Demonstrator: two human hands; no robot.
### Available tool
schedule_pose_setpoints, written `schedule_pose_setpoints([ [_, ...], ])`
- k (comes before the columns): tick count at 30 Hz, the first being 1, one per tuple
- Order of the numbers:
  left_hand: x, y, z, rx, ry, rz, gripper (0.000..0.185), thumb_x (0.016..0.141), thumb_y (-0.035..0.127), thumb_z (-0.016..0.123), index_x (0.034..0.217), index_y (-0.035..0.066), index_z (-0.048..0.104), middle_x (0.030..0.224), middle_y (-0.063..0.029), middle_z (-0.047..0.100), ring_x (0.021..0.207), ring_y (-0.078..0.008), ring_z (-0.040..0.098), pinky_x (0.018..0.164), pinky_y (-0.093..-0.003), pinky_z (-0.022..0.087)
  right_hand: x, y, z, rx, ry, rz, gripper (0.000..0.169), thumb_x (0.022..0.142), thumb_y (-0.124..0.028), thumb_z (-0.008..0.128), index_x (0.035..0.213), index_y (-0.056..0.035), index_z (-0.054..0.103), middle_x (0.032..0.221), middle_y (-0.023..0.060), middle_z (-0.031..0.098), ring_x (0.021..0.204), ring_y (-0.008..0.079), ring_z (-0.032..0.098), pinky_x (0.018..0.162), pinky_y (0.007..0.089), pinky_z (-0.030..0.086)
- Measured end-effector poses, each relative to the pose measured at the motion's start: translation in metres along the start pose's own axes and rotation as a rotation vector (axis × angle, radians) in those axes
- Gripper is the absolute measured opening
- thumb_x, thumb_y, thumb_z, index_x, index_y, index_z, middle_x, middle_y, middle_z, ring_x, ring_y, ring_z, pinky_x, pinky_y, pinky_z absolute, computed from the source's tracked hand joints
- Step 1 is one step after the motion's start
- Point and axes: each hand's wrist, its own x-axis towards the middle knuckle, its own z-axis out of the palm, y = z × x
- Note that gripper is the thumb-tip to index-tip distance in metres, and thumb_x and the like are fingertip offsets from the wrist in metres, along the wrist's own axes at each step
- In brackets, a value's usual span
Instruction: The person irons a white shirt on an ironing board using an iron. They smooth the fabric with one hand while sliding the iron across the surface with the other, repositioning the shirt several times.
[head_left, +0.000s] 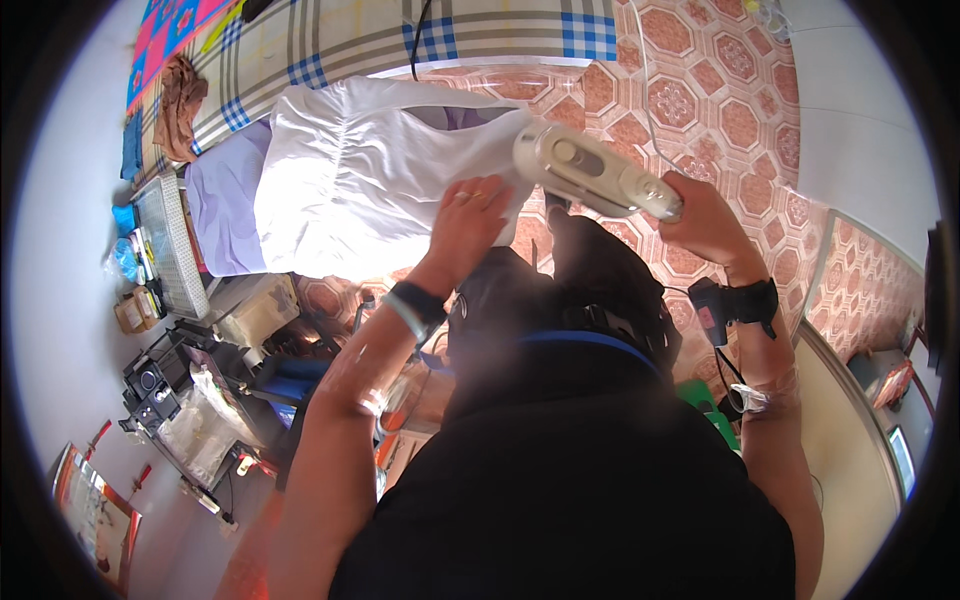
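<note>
A white garment with a gathered seam lies spread over a lavender-covered ironing board. My left hand, with a ring on one finger, rests palm down on the cloth near its right edge. My right hand grips the handle end of a cream handheld garment steamer. The steamer's head is over the garment's right end, just beyond my left fingers; whether it touches the cloth cannot be seen. A pale cord runs up from near my right hand across the floor.
A bed with a checked cover borders the board's far side, with a brown cloth on it. Cardboard boxes and a black stand are at left. Patterned tiles cover the floor at right.
</note>
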Motion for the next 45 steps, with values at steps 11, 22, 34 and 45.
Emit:
schedule_pose_setpoints([
  [11, 0.025, 0.017, 0.036, -0.014, -0.082, 0.134, 0.007, 0.076, 0.009, 0.057, 0.081, 0.008, 0.052, 0.082, -0.0096, 0.054, 0.081, -0.0278, 0.056, 0.07, -0.0379, 0.046, -0.027, 0.049, -0.022, 0.12, 0.282, 0.101, 0.034, 0.064, -0.01, 0.06, 0.096, 0.0005, 0.055, 0.075, 0.0117, 0.054, 0.066, 0.0184, 0.048, 0.064, 0.0307, 0.043],
  [22, 0.032, 0.033, 0.034, -0.259, -0.138, -0.053, 0.008, 0.082, 0.012, 0.052, 0.085, 0.005, 0.055, 0.088, -0.0119, 0.056, 0.084, -0.0318, 0.058, 0.074, -0.0413, 0.047, -0.02, 0.038, -0.013, 0.163, 0.232, 0.082, 0.035, 0.063, -0.011, 0.061, 0.095, 0.0015, 0.056, 0.073, 0.0102, 0.056, 0.065, 0.0168, 0.05, 0.062, 0.0302, 0.043],
  [34, 0.012, -0.053, -0.023, 0.151, -0.182, -0.476, 0.086, 0.071, 0.049, 0.069, 0.142, 0.024, 0.027, 0.149, -0.0101, 0.02, 0.137, -0.0293, 0.021, 0.103, -0.059, 0.019, 0.001, 0.009, -0.001, 0.0, 0.023, -0.025, 0.029, 0.064, -0.01, 0.059, 0.091, -0.0014, 0.056, 0.069, 0.0171, 0.054, 0.062, 0.0282, 0.051, 0.061, 0.0345, 0.043],
  [45, 0.017, -0.043, -0.026, 0.31, -0.262, -0.545, 0.094, 0.067, 0.047, 0.073, 0.14, 0.011, 0.028, 0.147, -0.014, 0.023, 0.137, -0.0284, 0.022, 0.105, -0.0606, 0.013, 0.015, 0.002, 0.01, -0.093, 0.014, -0.097, 0.033, 0.061, -0.011, 0.059, 0.092, -0.0022, 0.056, 0.073, 0.0202, 0.057, 0.07, 0.0368, 0.057, 0.062, 0.0391, 0.044],
])
